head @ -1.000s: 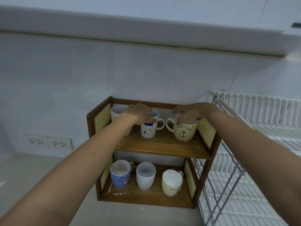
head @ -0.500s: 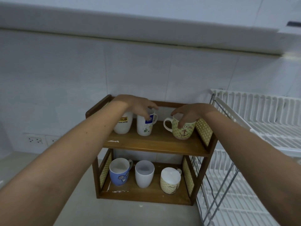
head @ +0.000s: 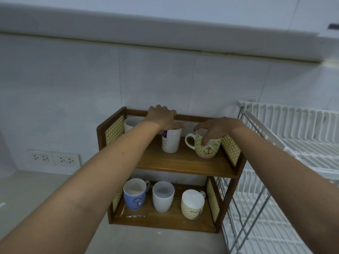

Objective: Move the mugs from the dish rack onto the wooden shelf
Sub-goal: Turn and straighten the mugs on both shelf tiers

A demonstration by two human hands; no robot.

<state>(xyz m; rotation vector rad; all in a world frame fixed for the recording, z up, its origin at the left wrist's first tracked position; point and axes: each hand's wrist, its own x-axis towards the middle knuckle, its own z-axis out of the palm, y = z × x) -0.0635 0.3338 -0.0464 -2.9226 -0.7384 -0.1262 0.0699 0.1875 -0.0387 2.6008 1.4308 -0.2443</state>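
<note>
on the lower board of the two-level brown wooden shelf (head: 183,167) stand three mugs. on its upper board the right hand (head: 213,128) grips the rim of the green dotted anchor mug (head: 207,146) — the left hand (head: 162,118) lies over the tall white mug (head: 171,141), grasping its top. right of the shelf stands the white wire dish rack (head: 293,143).

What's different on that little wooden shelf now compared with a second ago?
The left hand has turned the tall white mug, whose handle no longer shows. The right hand has loosened its grip on the anchor mug, fingers now resting at the rim. The three mugs on the lower shelf stayed put.
</note>
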